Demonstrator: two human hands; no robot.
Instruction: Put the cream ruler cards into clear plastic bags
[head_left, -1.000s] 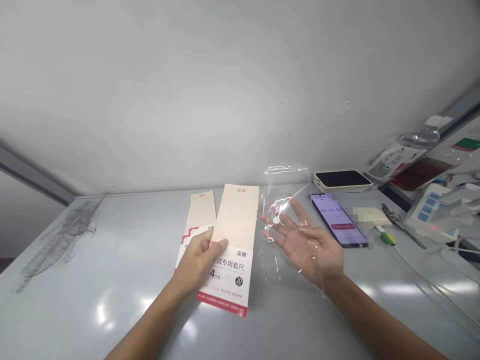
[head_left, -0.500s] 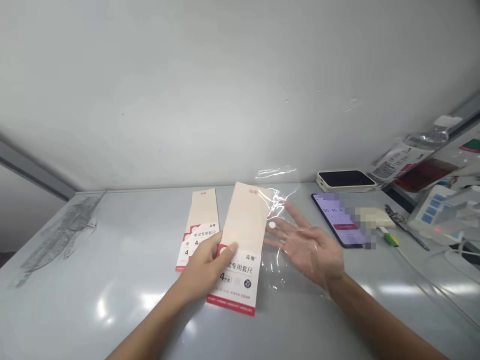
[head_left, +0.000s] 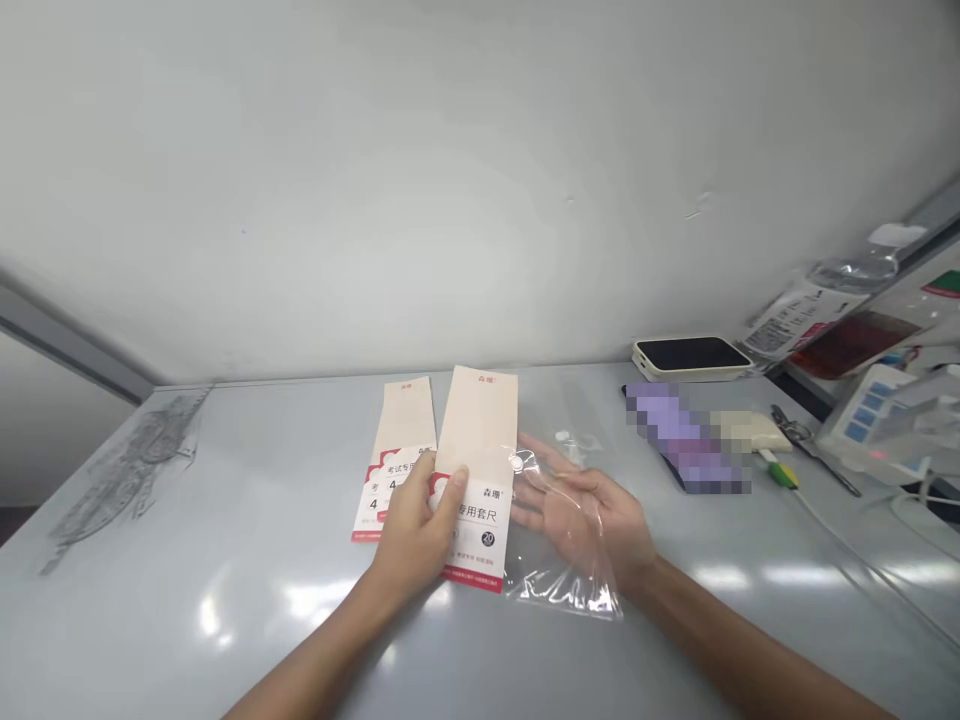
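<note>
My left hand (head_left: 417, 530) grips a long beige card with a red and white printed lower end (head_left: 478, 470), thumb on top, held just above the grey table (head_left: 187, 600). My right hand (head_left: 585, 510) lies palm up beside the card, fingers stretched toward its right edge. A clear plastic sleeve (head_left: 566, 560) drapes over that palm and fingers. Its mouth with a small white tab meets the card's edge. A small stack of the same cards (head_left: 397, 450) lies on the table just left of the held one.
At the back right are a phone in a cream case (head_left: 690, 357), a second phone with a blurred screen (head_left: 686, 440), a cream eraser-like block (head_left: 754, 430), scissors (head_left: 806, 450) and a water bottle (head_left: 817, 295). A white wall (head_left: 450, 180) rises behind the table.
The plastic sleeve came down from standing over my right fingers to lie across the palm. My right hand moved left toward the card, and the card lowered slightly.
</note>
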